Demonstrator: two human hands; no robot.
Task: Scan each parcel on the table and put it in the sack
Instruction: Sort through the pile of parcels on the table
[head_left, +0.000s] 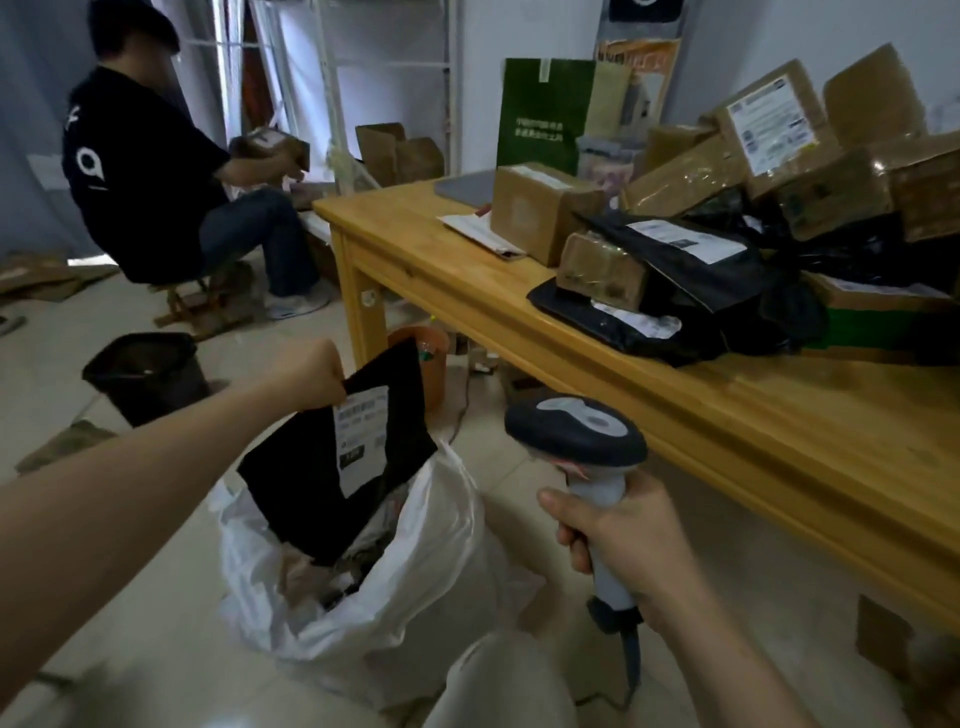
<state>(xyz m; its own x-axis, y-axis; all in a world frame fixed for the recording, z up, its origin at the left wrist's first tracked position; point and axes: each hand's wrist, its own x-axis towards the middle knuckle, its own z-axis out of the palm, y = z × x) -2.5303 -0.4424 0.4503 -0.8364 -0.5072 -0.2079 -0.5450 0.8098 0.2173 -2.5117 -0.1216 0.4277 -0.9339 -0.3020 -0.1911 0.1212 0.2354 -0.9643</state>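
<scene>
Pinched at one corner by the left hand (311, 376), the black parcel (301, 499) could be snagged on the slack rim of the sack (421, 561); the right hand (623, 540) was clenched round the scanner (576, 434).

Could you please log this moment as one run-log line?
left hand: pinches black parcel at white sack mouth | right hand: grips scanner | table: parcels waiting

Nothing here is sharp enough to read. The held black mailer (332, 467) at lower centre carries a white shipping label (362, 441) with barcode-like bars and a dark block, all blurred. The green bag (540, 114) at upper centre bears two lines of illegible white characters. White labels on the tilted carton (769, 130) at upper right and the tabletop black mailer (691, 270) show only smeared print. The seated person's dark shirt (135, 171) has a white ring-shaped mark.
</scene>
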